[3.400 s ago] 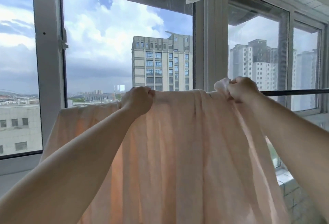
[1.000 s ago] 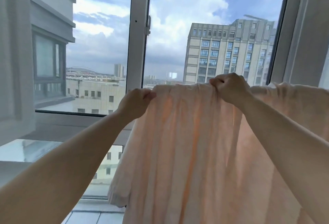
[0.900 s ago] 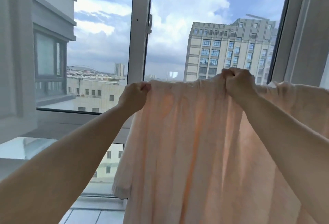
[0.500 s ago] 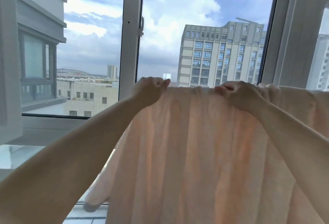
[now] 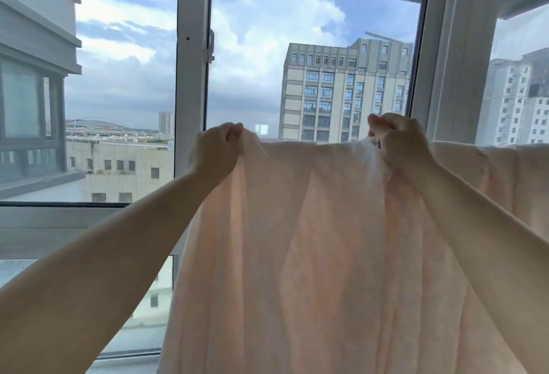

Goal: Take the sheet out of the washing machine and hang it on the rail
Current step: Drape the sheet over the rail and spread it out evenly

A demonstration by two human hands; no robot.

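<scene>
The pale peach sheet (image 5: 312, 254) hangs in long vertical folds in front of the window, its top edge stretched in a nearly level line between two raised fists and running on to the right, where it seems to be draped over the rail — the rail itself is hidden under the cloth, so that is a judgement from how the fabric lies. The left hand (image 5: 217, 153) has its fingers curled tight around a bunched corner of the top edge; the right hand (image 5: 398, 144) pinches a gather of the same edge, fingers closed on it. Holding both high and apart keeps the edge taut — probably so the cloth can be spread flat along the rail rather than dry in a clump. Behind it stand the white window frame (image 5: 193, 76), cloudy sky and a grey-beige tower block (image 5: 344, 91).
</scene>
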